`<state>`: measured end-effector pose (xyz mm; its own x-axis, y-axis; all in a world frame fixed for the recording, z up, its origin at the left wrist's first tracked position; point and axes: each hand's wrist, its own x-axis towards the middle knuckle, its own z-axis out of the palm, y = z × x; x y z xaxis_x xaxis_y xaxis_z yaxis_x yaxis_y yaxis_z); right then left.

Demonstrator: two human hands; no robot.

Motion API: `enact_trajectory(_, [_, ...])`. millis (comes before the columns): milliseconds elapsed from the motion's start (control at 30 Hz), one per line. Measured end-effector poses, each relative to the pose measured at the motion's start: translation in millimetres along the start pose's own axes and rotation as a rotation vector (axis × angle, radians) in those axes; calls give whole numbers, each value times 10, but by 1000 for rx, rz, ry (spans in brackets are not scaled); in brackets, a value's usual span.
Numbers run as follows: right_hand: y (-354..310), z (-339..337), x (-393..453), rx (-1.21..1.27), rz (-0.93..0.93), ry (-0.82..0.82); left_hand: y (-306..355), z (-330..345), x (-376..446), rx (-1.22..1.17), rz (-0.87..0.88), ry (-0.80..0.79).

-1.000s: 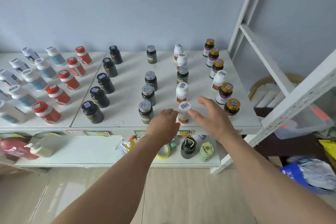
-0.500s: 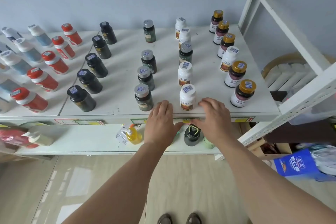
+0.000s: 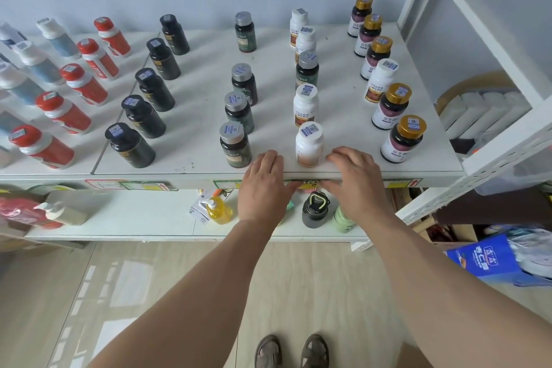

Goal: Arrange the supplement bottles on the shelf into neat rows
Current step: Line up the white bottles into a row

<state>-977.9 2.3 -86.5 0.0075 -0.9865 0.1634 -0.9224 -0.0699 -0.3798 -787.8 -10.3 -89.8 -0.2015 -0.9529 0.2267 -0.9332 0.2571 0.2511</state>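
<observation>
- Supplement bottles stand in rows running front to back on the white shelf (image 3: pixel 343 172), seen from the head camera.
- A white bottle (image 3: pixel 309 145) stands upright at the shelf's front edge, heading a row of white bottles broken by one dark green bottle (image 3: pixel 307 70).
- The left hand (image 3: pixel 264 185) rests on the shelf edge just left of the white bottle, fingers straight and together, holding nothing.
- The right hand (image 3: pixel 357 181) rests on the edge just right of it, fingers loosely bent, gripping nothing.
- Left of the white bottle stands a silver-capped green bottle (image 3: pixel 235 145); to its right, a gold-capped bottle (image 3: pixel 403 140).
</observation>
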Motion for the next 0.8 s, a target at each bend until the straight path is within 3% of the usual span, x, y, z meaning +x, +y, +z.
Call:
enact_trajectory(267, [-71, -208, 23, 11, 26, -156, 49, -188, 27, -69, -24, -140])
enact_trajectory(367, [-160, -366, 92, 160, 124, -220, 74, -321, 70, -122, -76, -234])
enact_trajectory(533, [-355, -591, 244, 421, 168, -141, 170, -387, 164, -333, -215, -318])
enact_trajectory(633, [-438, -663, 369, 473, 160, -225, 225, -378, 266, -454, -226, -322])
enact_trajectory(800, [-498, -674, 489, 450, 195, -287, 253, -361, 431, -395, -157, -355])
